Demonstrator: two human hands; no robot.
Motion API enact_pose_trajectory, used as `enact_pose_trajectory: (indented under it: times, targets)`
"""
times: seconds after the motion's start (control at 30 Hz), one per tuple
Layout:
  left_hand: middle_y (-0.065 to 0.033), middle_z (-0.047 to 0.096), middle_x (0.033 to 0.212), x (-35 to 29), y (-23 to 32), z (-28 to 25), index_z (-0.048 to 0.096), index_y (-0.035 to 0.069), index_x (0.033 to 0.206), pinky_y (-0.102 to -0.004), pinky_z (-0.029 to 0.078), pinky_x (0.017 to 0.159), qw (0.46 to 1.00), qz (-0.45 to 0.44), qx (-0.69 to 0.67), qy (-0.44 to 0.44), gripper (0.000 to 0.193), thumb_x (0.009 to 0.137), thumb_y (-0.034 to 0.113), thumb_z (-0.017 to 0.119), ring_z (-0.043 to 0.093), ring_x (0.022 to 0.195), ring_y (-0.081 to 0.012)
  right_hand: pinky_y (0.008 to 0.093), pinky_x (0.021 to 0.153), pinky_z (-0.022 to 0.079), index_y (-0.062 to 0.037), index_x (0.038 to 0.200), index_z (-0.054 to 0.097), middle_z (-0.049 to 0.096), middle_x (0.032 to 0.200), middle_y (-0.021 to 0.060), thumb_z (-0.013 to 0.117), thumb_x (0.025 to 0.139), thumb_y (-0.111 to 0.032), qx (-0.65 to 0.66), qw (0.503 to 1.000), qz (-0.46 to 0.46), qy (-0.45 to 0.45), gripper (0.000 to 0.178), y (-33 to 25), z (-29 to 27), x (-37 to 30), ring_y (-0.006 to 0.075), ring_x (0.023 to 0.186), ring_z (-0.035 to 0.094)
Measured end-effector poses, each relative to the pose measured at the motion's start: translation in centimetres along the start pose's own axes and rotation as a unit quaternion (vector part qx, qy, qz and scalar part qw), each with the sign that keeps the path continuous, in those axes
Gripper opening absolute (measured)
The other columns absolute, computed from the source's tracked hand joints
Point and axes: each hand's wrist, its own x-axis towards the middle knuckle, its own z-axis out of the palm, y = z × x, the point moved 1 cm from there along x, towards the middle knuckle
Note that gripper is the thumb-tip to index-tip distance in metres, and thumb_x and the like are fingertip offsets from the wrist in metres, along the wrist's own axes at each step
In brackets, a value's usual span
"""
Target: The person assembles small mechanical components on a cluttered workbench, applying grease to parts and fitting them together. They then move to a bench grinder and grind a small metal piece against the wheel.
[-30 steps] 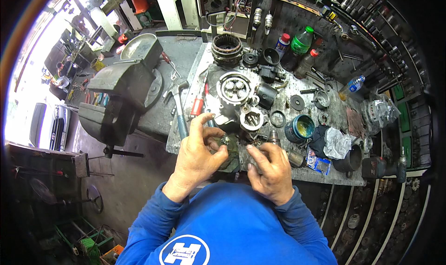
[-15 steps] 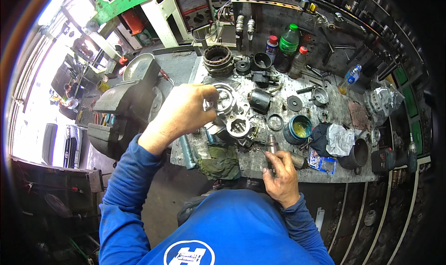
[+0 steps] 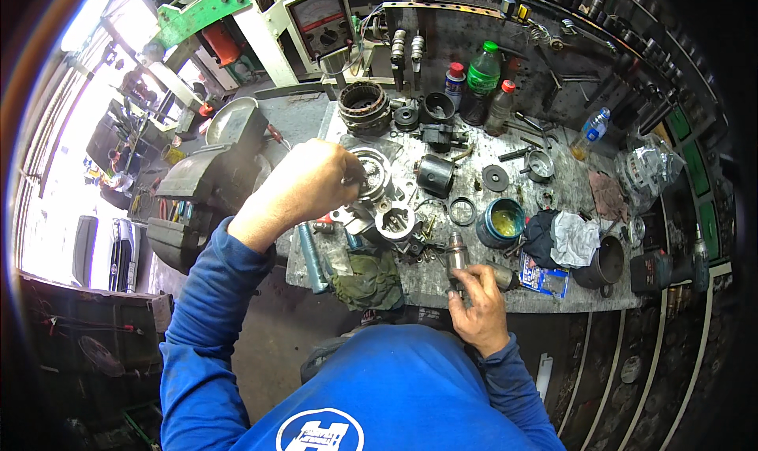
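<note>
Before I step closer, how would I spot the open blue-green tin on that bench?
Start with the pale, stained workbench and find the person's right hand near its front edge. Beyond that hand, slightly to its right and left of the crumpled white cloth, stands the tin. Among its neighbours, only this one pairs blue-green walls with yellowish contents.

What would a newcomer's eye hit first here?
Probably the bright blue shirt filling the lower middle. Then the bare hands at the bench: left hand at the round metal housing, right hand at a metal cylinder near the front edge. After that, likely the green-capped bottle at the back and the big dark vise on the left.
</note>
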Motion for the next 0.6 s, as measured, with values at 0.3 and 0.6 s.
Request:
enact_pose_trajectory:
  times: [0.3,0.6]
  targets:
    - [-0.0161,0.075,0.097,-0.3,-1.8,0.8,0.081,0.003,0.104,-0.0428,0.059,0.085,0.996,0.023,-0.08,0.03,0.021,0.083,0.008,0.079,0.074,0.092,-0.036,0.0474,0.087,0.055,-0.0032,0.122,0.072,0.06,0.118,0.0175,0.076,0.086,-0.01,-0.005,0.999,-0.029,-0.028,0.037,-1.1,1.4,1.3,0.0382,0.1,0.066]
    - [-0.016,0.081,0.095,0.5,-2.1,-0.1,0.084,0.006,0.105,-0.0405,0.062,0.086,0.994,0.01,-0.107,-0.012,0.025,0.081,0.008,0.075,0.079,0.089,-0.0309,0.0445,0.086,0.056,-0.0011,0.122,0.071,0.06,0.117,0.0184,0.075,0.087,-0.008,-0.019,0.998,-0.028,-0.045,0.036,-1.3,1.9,1.5,0.0368,0.1,0.068]
